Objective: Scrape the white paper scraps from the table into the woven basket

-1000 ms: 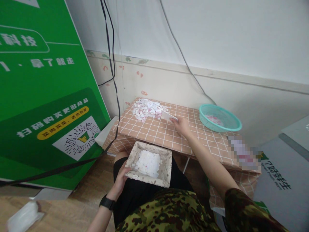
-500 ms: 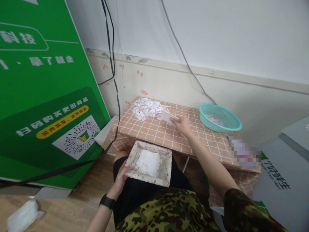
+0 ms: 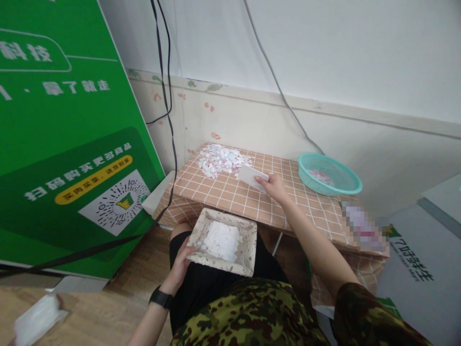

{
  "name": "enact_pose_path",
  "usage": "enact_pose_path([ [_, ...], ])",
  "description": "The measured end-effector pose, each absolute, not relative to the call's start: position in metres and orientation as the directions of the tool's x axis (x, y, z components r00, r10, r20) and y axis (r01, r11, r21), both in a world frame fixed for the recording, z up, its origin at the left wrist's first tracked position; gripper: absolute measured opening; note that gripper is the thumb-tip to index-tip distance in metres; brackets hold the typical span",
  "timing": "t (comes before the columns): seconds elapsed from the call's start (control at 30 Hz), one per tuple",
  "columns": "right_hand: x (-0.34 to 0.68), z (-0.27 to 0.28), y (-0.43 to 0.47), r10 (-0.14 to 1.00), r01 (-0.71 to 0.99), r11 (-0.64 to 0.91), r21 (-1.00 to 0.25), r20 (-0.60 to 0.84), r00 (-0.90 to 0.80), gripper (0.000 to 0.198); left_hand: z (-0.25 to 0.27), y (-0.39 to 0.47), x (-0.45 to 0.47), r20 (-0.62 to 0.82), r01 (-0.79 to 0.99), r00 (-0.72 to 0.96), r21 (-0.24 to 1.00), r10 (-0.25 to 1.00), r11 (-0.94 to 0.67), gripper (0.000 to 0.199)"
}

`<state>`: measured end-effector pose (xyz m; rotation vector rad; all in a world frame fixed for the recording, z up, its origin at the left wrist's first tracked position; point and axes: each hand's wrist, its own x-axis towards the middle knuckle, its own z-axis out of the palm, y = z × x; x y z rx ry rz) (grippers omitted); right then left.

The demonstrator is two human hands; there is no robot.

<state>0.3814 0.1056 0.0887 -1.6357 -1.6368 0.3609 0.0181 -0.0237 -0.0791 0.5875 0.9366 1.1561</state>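
Observation:
My left hand [image 3: 183,262] grips the left edge of a square, speckled stone-coloured tray [image 3: 248,250] above my lap. White flakes or paper scraps [image 3: 221,240] lie in the tray's middle. Over the table, my right hand [image 3: 275,185] pinches a flat white card [image 3: 252,177] between thumb and fingers. The card's far edge is close to a heap of small white and pinkish paper pieces [image 3: 221,159]; whether it touches them I cannot tell.
A brown checked cloth covers the table [image 3: 230,194]. At its right stands a turquoise mesh basket [image 3: 329,185] with pinkish pieces inside. Black cables [image 3: 171,110] hang at the left before a green panel [image 3: 72,110]. A grey box [image 3: 425,259] stands at the right.
The card in my right hand has shifted slightly right, away from the heap, and its face shows more. My left hand and the tray stay in place.

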Motion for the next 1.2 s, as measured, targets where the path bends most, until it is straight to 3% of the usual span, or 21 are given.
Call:
enact_pose_path([
  [0.23, 0.391, 0.102, 0.104, 0.893, 0.79, -0.003, -0.613, 0.354, 0.278, 0.05, -0.083, -0.024, 0.017, -0.299, -0.463, 0.102, 0.83, 0.949, 0.312, 0.055],
  [0.43, 0.376, 0.092, 0.107, 0.911, 0.745, 0.074, -0.663, 0.348, 0.219, 0.051, -0.086, -0.024, 0.016, -0.309, -0.473, 0.106, 0.82, 0.945, 0.322, 0.054],
  [0.63, 0.381, 0.089, 0.112, 0.885, 0.757, 0.025, -0.653, 0.366, 0.287, 0.051, -0.085, -0.023, 0.018, -0.28, -0.501, 0.123, 0.811, 0.952, 0.303, 0.055],
  [0.93, 0.377, 0.088, 0.117, 0.938, 0.699, 0.082, -0.71, 0.292, 0.187, 0.054, -0.091, -0.023, 0.015, -0.282, -0.479, 0.133, 0.821, 0.95, 0.31, 0.053],
  [1.2, 0.377, 0.09, 0.119, 0.946, 0.768, 0.141, -0.625, 0.314, 0.082, 0.055, -0.086, -0.024, 0.016, -0.273, -0.479, 0.132, 0.824, 0.953, 0.303, 0.052],
])
